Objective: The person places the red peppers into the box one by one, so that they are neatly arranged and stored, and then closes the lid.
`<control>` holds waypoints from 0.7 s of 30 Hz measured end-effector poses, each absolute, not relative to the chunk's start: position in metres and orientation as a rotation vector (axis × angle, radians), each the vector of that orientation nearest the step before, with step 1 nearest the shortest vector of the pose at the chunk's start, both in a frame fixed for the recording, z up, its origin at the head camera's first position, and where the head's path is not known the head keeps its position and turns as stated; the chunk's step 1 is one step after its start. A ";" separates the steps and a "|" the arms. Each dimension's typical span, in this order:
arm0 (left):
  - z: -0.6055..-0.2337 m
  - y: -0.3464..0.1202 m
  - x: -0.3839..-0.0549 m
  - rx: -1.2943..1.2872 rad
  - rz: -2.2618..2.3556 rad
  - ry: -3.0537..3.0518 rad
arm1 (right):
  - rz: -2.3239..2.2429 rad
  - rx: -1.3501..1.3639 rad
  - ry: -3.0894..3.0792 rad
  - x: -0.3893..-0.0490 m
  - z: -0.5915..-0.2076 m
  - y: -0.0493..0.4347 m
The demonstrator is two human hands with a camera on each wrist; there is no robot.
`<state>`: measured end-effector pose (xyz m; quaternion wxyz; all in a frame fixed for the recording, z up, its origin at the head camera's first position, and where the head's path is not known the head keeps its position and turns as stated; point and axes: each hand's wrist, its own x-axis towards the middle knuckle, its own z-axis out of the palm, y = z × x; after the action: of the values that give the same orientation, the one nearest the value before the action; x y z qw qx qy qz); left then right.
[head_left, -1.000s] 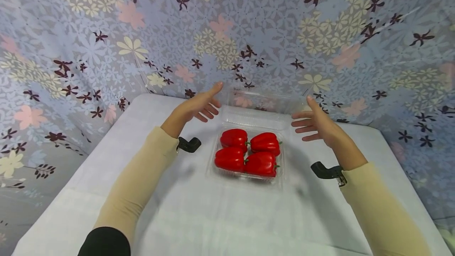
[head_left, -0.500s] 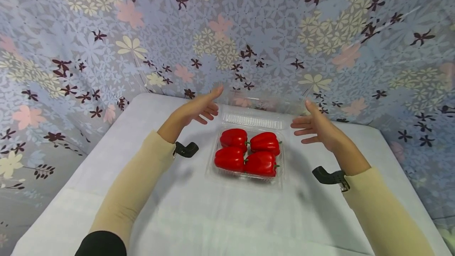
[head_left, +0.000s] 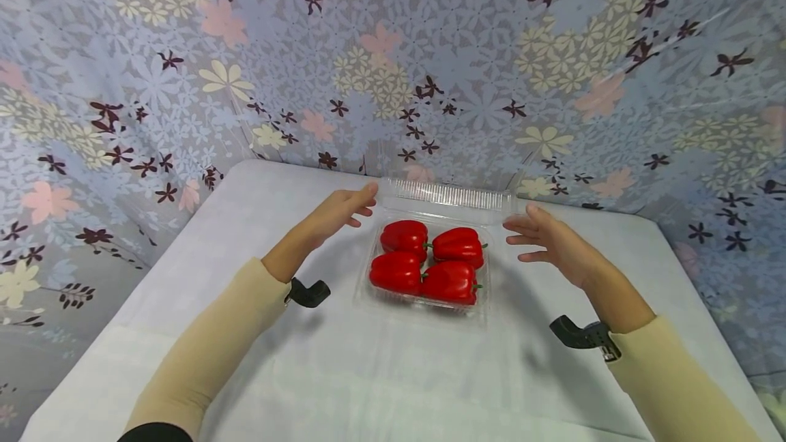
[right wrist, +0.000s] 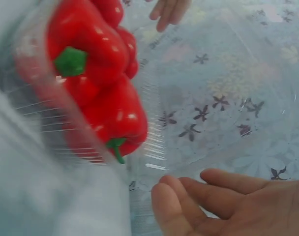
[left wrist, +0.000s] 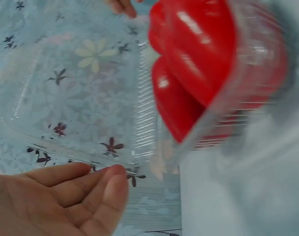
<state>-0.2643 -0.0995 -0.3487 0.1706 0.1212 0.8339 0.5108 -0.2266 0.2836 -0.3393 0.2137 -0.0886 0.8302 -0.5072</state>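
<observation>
Several red bell peppers (head_left: 396, 273) with green stems lie packed in a clear plastic clamshell box (head_left: 374, 295). Its clear lid (head_left: 454, 195) stands raised along the far side, a ribbed strip catching the light. At the lid's left end is my left hand (head_left: 338, 215), fingers loosely extended; in the left wrist view, the fingertips (left wrist: 115, 173) are right by the lid's edge. My right hand (head_left: 552, 244) is at the opposite end with its fingers apart and relaxed. In the right wrist view, its fingertips (right wrist: 169, 189) are close to the lid's corner.
The box stands on a table with a white cloth (head_left: 393, 374). A floral curtain (head_left: 393, 53) hangs right behind the table's back edge. Black cameras (head_left: 309, 293) are strapped to both wrists, hanging low over the cloth.
Both hands have come down and nearer to me at the lid's ends. The lid's top edge has dropped and its ribbed strip has shifted upward in view. Box and peppers have stayed put.
</observation>
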 end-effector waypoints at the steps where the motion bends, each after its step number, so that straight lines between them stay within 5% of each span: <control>1: -0.351 -0.100 -0.263 0.354 1.457 2.369 | -1.425 -0.259 2.303 -0.224 -0.342 0.284; 21: -0.406 -0.127 -0.230 0.664 1.323 2.365 | -1.288 -0.422 2.584 -0.180 -0.395 0.274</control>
<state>-0.2303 -0.1265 -0.4059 0.1749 0.2343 0.8345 0.4669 -0.1803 0.2744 -0.3948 0.1117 -0.1439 0.8799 -0.4388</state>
